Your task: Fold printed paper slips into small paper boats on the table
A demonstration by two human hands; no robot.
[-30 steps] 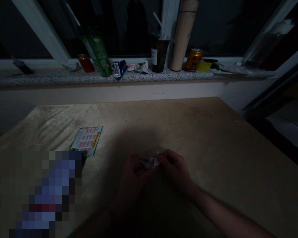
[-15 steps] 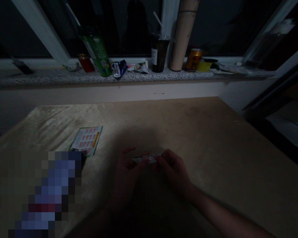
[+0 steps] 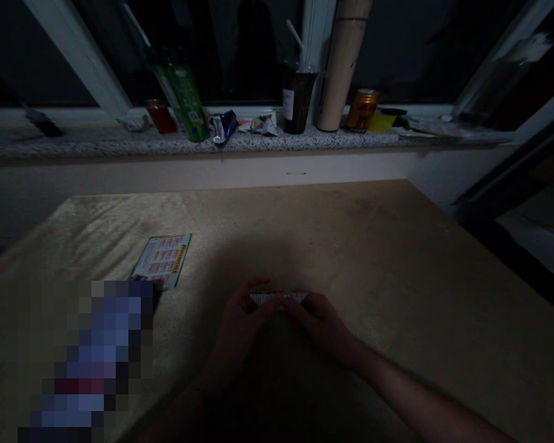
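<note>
Between both hands is a narrow, whitish printed strip (image 3: 260, 299), which looks like folded paper; the dim light blurs its print. My left hand (image 3: 240, 320) grips its left part, thumb on the near side and fingers behind. From the other end my right hand (image 3: 325, 321) pinches it, and the two thumbs almost meet at the middle. My fingers cover much of the strip. A printed card with rows of red blocks (image 3: 161, 258) lies on the table (image 3: 373, 246), left of my hands.
A pixelated bluish patch (image 3: 106, 344) covers the table's left front. Along the granite sill (image 3: 258, 143) stand a red jar (image 3: 160, 117), a green bottle (image 3: 184, 101), a dark cup with a straw (image 3: 298, 101), a long tube (image 3: 344, 67) and an orange can (image 3: 362, 111), among crumpled wrappers (image 3: 224, 127).
My right thumb has moved left along the strip towards my left thumb. The strip has turned from slightly slanted to nearly level.
</note>
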